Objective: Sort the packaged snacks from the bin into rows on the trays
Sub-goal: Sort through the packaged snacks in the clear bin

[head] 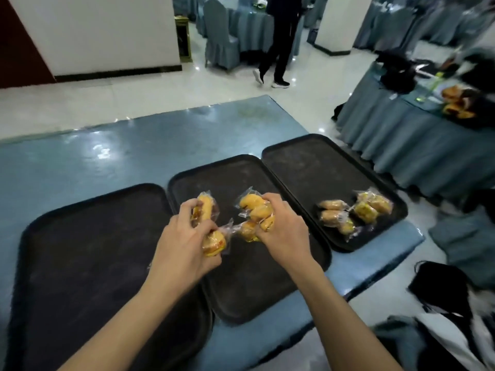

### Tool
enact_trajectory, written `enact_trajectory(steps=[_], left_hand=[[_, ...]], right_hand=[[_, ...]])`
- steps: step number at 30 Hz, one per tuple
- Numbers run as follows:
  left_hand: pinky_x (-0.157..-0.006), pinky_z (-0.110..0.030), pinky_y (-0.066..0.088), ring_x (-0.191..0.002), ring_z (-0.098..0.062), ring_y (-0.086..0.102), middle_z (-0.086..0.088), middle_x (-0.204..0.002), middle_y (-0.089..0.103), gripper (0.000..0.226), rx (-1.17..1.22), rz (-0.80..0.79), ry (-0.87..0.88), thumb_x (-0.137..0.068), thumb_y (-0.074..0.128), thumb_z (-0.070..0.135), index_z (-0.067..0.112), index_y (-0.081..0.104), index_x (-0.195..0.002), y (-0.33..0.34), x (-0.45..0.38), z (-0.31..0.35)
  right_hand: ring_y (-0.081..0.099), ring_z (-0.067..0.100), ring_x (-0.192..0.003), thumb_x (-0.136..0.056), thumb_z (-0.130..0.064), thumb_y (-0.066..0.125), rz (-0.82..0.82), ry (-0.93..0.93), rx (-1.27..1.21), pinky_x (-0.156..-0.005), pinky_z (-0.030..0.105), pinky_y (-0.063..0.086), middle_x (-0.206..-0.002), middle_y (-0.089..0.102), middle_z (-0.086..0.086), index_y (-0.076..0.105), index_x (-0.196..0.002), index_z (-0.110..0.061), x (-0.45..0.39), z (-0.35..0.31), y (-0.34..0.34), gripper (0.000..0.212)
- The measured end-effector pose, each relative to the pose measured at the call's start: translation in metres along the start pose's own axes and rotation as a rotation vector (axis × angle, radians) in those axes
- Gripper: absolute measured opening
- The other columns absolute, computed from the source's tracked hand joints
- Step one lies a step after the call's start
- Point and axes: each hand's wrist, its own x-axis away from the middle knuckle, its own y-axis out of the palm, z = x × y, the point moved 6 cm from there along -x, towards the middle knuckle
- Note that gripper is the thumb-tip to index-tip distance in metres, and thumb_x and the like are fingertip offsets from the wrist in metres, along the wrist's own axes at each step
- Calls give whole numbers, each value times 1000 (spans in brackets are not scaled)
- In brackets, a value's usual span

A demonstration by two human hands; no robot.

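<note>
I am holding wrapped buns in both hands. My left hand (184,245) is gripping 2 buns (207,223), and my right hand (281,231) is squeezing a bunch of about 4 (254,212). Both are hanging over the middle tray (267,290). More wrapped buns (353,212) are lying on the right tray (321,167). The left tray (80,250) is holding none. I think they are light, soft and squishy, and the clear wrap is slippery, so I am pinching gently around the middle.

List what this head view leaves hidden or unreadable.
- Snack count in the left hand and right hand: fingers cover some packets.
- Wrapper print: too small and blurred.
- Left tray: near end hidden by the left forearm.
- The bin: not in frame.
- Side table items: motion-blurred.
</note>
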Motion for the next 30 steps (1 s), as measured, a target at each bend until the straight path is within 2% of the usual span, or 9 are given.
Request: enact_trajectory(steps=[5, 10, 14, 17, 20, 26, 30], left_hand=[[-82, -48, 54, -99, -33, 55, -7, -142, 35, 48, 75, -72, 70, -62, 87, 35, 21, 70, -104, 60, -58, 39], [-80, -44, 53, -98, -29, 55, -4, -142, 34, 48, 153, -132, 129, -62, 86, 39, 23, 71, -105, 114, -114, 80], [-81, -45, 52, -100, -30, 54, -5, -143, 33, 45, 161, -174, 163, -64, 84, 41, 24, 70, -103, 153, -151, 114], [-81, -44, 51, -100, -29, 53, -4, -144, 32, 41, 156, -191, 168, -65, 82, 41, 26, 69, -101, 180, -174, 143], [-85, -45, 50, -102, -29, 53, -4, -145, 31, 43, 122, -221, 181, -69, 80, 43, 25, 68, -105, 209, -200, 175], [-91, -47, 47, -113, -31, 51, -5, -147, 29, 58, 71, -270, 76, -71, 76, 59, 25, 66, -116, 272, -248, 219], [-94, -48, 45, -120, -32, 48, -2, -148, 28, 61, -11, -296, -33, -73, 65, 67, 34, 62, -123, 311, -269, 232]], right_hand=[[63, 23, -93, -77, -43, 78, 8, 104, 75, -78, 45, 51, -103, 62, -5, 45, -126, -34, -28, 80, -11, 59], [65, 27, -94, -75, -48, 81, 39, 252, 148, -76, 43, 53, -110, 66, -4, 43, -126, -37, -48, 162, -39, 64], [64, 27, -92, -76, -52, 75, 73, 355, 187, -76, 42, 51, -108, 66, -4, 43, -124, -39, -67, 222, -61, 59], [66, 29, -93, -78, -43, 74, 93, 376, 260, -73, 39, 50, -108, 68, -2, 45, -122, -37, -84, 264, -75, 53], [66, 29, -94, -78, -41, 72, 61, 389, 331, -79, 41, 49, -105, 68, -1, 45, -120, -34, -107, 306, -87, 51], [60, 32, -108, -78, -45, 67, -145, 304, 453, -95, 50, 35, -111, 63, 0, 43, -121, -33, -161, 382, -82, 50], [46, 33, -127, -77, -54, 67, -277, 186, 507, -110, 54, 29, -130, 56, 4, 44, -131, -32, -184, 415, -59, 62]])
